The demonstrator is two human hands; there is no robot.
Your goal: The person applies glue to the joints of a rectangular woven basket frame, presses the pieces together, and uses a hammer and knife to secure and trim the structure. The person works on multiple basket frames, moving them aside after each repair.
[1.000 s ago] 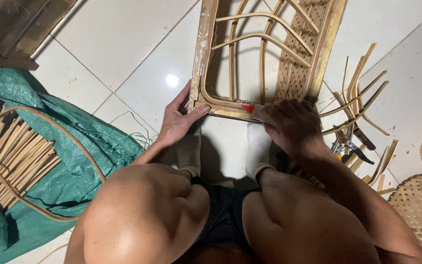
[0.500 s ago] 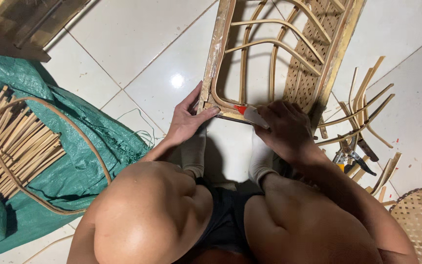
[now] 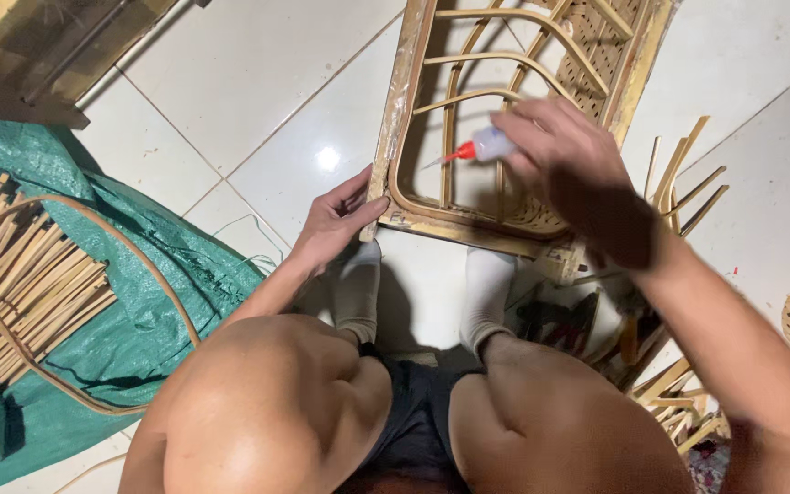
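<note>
White floor tiles (image 3: 230,82) carry a rattan frame (image 3: 404,110); left hand (image 3: 336,220) grips its corner, right hand (image 3: 578,165) is closed around a glue bottle (image 3: 482,146).

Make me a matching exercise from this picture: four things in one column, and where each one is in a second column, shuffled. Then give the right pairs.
Things:
1. glue bottle
2. rattan frame
3. green tarp
4. bundle of sticks

Places:
A. lying on the green tarp, inside a bent cane hoop
B. spread on the tiled floor at the picture's left
C. held in the right hand, red tip pointing into the frame
D. gripped at its lower corner by the left hand

Pairs: 1-C, 2-D, 3-B, 4-A
</note>
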